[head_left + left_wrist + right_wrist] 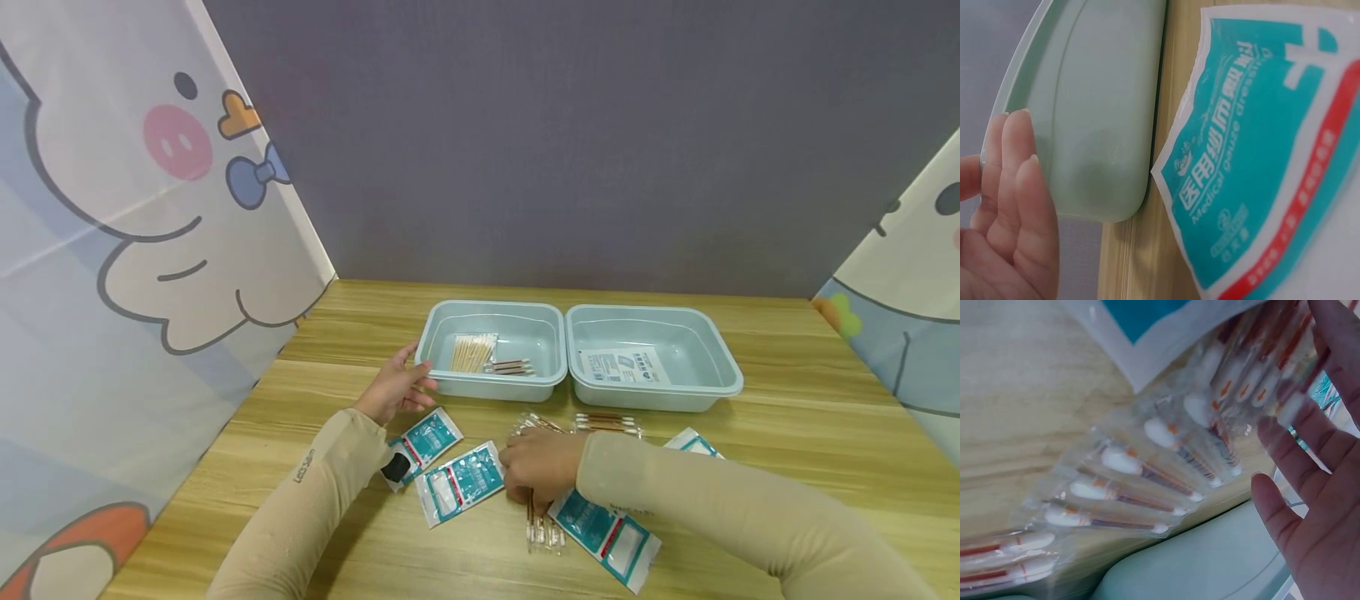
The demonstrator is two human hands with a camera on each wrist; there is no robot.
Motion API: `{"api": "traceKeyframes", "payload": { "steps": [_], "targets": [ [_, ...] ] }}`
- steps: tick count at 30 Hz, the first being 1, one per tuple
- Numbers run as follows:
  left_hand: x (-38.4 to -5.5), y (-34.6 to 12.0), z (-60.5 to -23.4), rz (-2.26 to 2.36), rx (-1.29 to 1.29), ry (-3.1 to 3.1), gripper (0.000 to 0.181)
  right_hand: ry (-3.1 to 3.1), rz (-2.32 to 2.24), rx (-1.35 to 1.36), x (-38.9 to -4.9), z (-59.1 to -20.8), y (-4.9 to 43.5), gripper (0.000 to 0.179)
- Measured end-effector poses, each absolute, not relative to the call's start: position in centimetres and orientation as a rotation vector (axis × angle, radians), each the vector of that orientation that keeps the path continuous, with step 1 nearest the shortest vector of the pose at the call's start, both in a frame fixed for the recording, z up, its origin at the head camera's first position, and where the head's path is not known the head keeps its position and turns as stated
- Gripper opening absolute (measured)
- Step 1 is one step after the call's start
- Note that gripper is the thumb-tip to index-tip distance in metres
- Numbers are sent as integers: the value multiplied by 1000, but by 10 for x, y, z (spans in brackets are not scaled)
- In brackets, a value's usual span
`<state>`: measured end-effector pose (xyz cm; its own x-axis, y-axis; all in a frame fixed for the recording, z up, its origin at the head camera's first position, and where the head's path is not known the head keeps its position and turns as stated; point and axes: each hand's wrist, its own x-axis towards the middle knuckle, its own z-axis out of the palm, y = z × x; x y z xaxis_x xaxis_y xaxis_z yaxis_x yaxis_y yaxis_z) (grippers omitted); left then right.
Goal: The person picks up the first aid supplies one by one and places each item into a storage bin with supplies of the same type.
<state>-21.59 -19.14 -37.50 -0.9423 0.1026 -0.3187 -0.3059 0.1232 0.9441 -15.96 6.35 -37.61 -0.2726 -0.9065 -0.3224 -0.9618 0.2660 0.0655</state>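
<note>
My left hand (397, 387) is at the near left corner of the left light-blue bin (501, 387), its fingers (1013, 162) extended against the bin's outer wall and rim. Below that hand lies a gauze dressing packet (1241, 125). My right hand (543, 467) grips a strip of clear-wrapped cotton swabs with brown sticks (1129, 469), between thumb and fingers (1304, 444). One end of the strip fans out across the table. Another gauze packet (607, 533) lies partly under the right wrist.
The left bin contains a bag of wooden swabs (472, 353) and several brown swabs (510, 367). A printed white packet (622, 367) lies in the right bin (652, 398). More brown swabs (606, 422) lie before it. Gauze packets (461, 483) lie between the hands and by the right sleeve.
</note>
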Motion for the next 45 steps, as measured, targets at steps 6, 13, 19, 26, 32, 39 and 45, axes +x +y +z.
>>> {"api": "traceKeyframes", "payload": {
  "steps": [6, 13, 19, 26, 32, 39, 45],
  "targets": [
    [-216, -192, -375, 1881, -199, 2105, 63, 2320, 320, -1719, -162, -373, 63, 18],
    [-216, -192, -376, 1877, -188, 2104, 63, 2354, 284, -1698, -162, -371, 66, 15],
    [-217, -192, -377, 1883, -192, 2106, 62, 2339, 176, -1721, -163, -371, 67, 11],
    [-216, -191, -376, 1878, -190, 2117, 61, 2298, 53, -1709, -164, -368, 67, 9],
    [-215, -192, -374, 1865, -204, 2131, 62, 2312, 7, -1651, -165, -364, 68, 12],
    [-216, -193, -374, 1854, -198, 2141, 62, 2329, 4, -1572, -166, -354, 69, 14],
    [-215, -191, -374, 1854, -198, 2142, 61, 2321, 7, -1597, -167, -344, 70, 11]
  ]
}}
